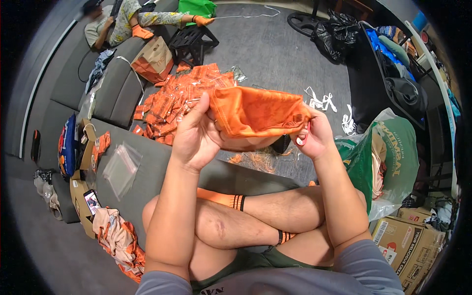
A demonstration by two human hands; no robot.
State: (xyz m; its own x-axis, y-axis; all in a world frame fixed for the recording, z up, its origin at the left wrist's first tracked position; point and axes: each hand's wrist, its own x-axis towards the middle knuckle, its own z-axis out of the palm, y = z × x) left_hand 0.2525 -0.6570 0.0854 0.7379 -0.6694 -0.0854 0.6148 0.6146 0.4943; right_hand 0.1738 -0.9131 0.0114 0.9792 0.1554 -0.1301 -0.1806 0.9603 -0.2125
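Stretched between my two hands is an orange cloth piece (258, 113), sewn like a pouch or tube, with its wide opening toward me. My left hand (199, 130) pinches its left edge, thumb on top. At the other end my right hand (317, 132) grips the corner near a small dark printed patch. A small red and white item (301, 140) shows at my right fingers; its kind cannot be made out. Beyond the cloth, a large heap of orange packets in clear plastic (169, 105) lies on the floor.
Clear plastic sleeves (122, 169), a phone (92, 201) and a peach and orange cloth pile (118, 238) lie at left. A green bag (393, 152) and carton (408, 250) stand right. White strips (322, 101) lie on the floor. Another person (118, 24) sits far left.
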